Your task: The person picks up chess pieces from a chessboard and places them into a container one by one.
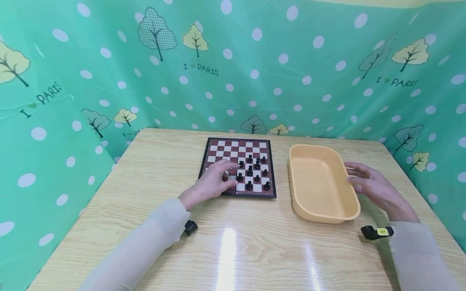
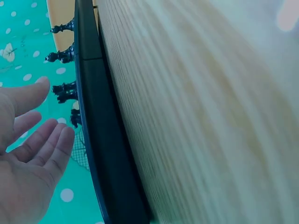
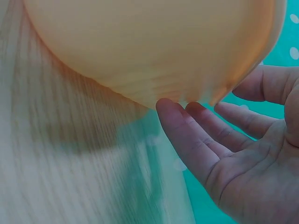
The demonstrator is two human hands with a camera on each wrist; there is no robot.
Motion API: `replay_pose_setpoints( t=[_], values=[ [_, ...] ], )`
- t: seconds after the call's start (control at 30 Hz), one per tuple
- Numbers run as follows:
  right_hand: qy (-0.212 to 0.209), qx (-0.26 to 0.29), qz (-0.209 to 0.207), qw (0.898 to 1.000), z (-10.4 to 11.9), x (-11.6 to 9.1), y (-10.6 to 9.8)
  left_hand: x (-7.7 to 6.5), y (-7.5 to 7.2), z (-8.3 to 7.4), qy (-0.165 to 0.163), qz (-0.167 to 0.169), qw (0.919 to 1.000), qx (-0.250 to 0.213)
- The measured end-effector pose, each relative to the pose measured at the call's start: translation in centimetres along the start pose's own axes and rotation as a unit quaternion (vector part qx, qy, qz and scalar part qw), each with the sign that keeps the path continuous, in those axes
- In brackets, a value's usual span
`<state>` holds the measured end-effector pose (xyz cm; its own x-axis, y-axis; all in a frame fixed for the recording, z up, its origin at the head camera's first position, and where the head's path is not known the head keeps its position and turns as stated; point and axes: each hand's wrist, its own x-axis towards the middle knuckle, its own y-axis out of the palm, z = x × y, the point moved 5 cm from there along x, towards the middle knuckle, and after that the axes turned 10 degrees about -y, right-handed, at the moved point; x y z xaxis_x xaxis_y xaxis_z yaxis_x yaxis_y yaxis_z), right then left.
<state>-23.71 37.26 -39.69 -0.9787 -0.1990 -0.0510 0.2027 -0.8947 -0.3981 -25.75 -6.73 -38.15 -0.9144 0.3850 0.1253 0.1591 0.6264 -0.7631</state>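
Note:
A chessboard (image 1: pixel 223 148) with dark red and white squares lies on the table. Several black chess pieces (image 1: pixel 249 171) stand on its right half. My left hand (image 1: pixel 214 180) hovers over the board's near left part, thumb and fingers spread towards the pieces. In the left wrist view that hand (image 2: pixel 32 163) shows a gap between thumb and fingers, with nothing held. My right hand (image 1: pixel 376 188) is at the outer right side of an orange plastic tray (image 1: pixel 295 194). In the right wrist view its loosely bent fingers (image 3: pixel 187 140) meet the tray wall (image 3: pixel 154 56).
The wooden table (image 1: pixel 255 242) carries the board and, to its right, the tray. A green dotted cloth (image 1: pixel 233 81) hangs behind and along the sides. A small black device (image 1: pixel 375 232) is on the right wrist, another (image 1: pixel 190 227) on the left.

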Motion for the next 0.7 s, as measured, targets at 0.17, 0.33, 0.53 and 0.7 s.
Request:
replay_pose_setpoints(
  t=[0.17,0.33,0.53,0.7],
  values=[
    [-0.002,0.003,0.001,1.0,-0.2,0.1,-0.1,0.5,0.5,0.1,-0.015,0.004,0.9999,0.002],
    [0.0,0.003,-0.002,1.0,-0.4,0.2,-0.1,1.0,0.9,0.0,-0.029,0.013,0.9995,-0.004],
    [0.001,0.003,-0.006,1.0,-0.3,0.1,-0.1,1.6,1.2,-0.2,-0.039,0.021,0.999,-0.001],
    [-0.002,0.006,-0.006,1.0,-0.1,0.0,-0.1,2.1,1.5,-0.2,-0.051,0.032,0.9981,-0.012]
  ],
)
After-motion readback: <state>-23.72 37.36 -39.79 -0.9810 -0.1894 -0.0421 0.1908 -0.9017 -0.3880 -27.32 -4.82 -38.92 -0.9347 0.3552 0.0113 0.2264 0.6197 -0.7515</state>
